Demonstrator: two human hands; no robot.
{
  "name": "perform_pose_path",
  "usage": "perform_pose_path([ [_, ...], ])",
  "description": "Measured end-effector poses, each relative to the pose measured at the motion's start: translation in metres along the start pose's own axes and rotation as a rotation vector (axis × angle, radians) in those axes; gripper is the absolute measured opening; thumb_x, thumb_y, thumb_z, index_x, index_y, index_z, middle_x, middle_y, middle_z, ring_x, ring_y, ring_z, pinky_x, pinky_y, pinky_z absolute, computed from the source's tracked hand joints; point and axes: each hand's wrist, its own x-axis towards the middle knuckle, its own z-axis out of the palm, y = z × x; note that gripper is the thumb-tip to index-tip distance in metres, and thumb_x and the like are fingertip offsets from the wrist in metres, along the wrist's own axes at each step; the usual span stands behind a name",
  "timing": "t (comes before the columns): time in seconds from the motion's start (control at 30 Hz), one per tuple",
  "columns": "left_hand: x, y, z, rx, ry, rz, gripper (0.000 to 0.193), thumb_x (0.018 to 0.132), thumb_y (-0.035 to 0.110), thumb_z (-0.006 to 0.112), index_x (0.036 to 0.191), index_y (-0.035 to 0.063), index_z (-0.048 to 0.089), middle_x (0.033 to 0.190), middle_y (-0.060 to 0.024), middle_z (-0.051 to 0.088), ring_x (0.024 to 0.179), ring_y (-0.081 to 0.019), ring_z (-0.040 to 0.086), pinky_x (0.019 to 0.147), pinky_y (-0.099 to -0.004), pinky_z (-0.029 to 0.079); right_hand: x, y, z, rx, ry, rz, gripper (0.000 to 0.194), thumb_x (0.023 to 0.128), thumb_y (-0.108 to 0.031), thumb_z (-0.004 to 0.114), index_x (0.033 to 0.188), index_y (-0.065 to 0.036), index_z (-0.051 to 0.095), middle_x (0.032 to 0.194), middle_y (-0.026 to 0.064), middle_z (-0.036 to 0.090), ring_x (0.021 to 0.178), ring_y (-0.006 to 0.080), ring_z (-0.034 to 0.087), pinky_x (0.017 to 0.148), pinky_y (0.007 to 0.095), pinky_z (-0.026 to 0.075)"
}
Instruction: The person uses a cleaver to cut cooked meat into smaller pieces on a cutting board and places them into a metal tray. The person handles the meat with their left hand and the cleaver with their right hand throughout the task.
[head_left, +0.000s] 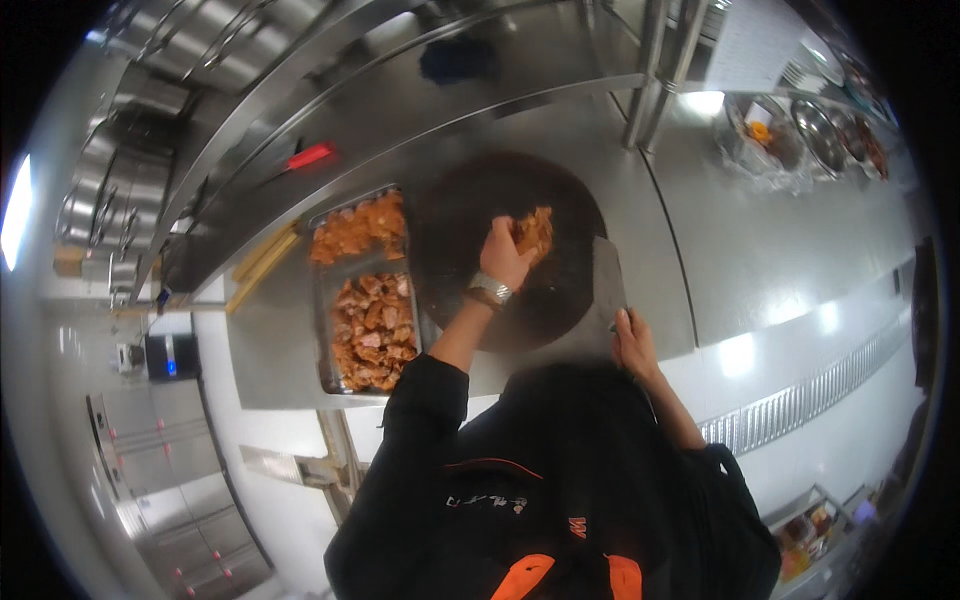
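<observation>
My left hand (507, 256), with a metal watch on its wrist, grips a piece of brownish-orange marinated meat (535, 231) over a round dark chopping board (480, 187). My right hand (634, 341) is closed on the handle of a cleaver (606, 289), whose broad blade lies at the board's right edge. Left of the board stands a metal tray (325, 322). Flat orange-coated meat pieces (358, 227) fill its far part, and a heap of chopped meat chunks (373, 330) its near part.
Wooden sticks (262, 262) lie left of the tray. A red-handled tool (309, 156) and a dark cloth (459, 60) rest on the shelf (390, 97) behind. Metal bowls (819, 135) and a plastic-lined container (763, 139) stand at the far right. Shelf posts (652, 90) rise beyond the board.
</observation>
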Motion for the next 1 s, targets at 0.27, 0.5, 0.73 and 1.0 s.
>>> perform_pose_path([
  [0.27, -0.016, -0.036, 0.028, 0.767, 0.008, 0.403, 0.011, 0.083, 0.009, 0.058, 0.092, 0.0029, 0.059, 0.097, -0.0152, 0.058, 0.096, -0.0326, 0.058, 0.083, -0.042, 0.052, -0.002, -0.002, 0.013, -0.07, -0.044, -0.048, 0.045, 0.107, -0.045, 0.043, 0.087, -0.004, 0.046, 0.051, 0.0025, 0.043, 0.037, 0.0128, 0.044, 0.034, 0.0294, 0.034],
  [0.5, -0.025, -0.037, 0.054, 0.47, -0.066, 0.054, 0.04, 0.076, 0.026, 0.076, 0.105, -0.001, 0.065, 0.107, -0.0197, 0.065, 0.103, -0.0357, 0.061, 0.089, -0.0429, 0.053, 0.001, 0.0, 0.021, -0.097, -0.024, -0.031, 0.048, 0.107, -0.048, 0.039, 0.088, -0.005, 0.047, 0.05, 0.0031, 0.044, 0.035, 0.0126, 0.045, 0.034, 0.0287, 0.035],
  [0.73, -0.021, -0.017, 0.025, -0.544, -0.277, -0.255, 0.065, 0.079, 0.045, 0.083, 0.122, 0.0002, 0.063, 0.104, -0.0147, 0.072, 0.096, -0.0234, 0.07, 0.083, -0.034, 0.056, -0.006, 0.001, 0.026, -0.114, -0.013, -0.012, 0.045, 0.108, -0.045, 0.037, 0.091, -0.005, 0.048, 0.051, 0.0035, 0.045, 0.036, 0.0138, 0.046, 0.034, 0.029, 0.036],
  [1.0, -0.108, -0.093, -0.065, -0.671, -0.451, -0.546, 0.058, 0.084, 0.034, 0.082, 0.125, -0.0021, 0.062, 0.109, -0.0122, 0.071, 0.095, -0.021, 0.07, 0.085, -0.0349, 0.056, -0.013, -0.019, 0.055, -0.251, -0.168, -0.083, 0.043, 0.108, -0.044, 0.038, 0.087, -0.007, 0.045, 0.053, 0.0034, 0.046, 0.039, 0.0137, 0.047, 0.038, 0.0305, 0.037],
])
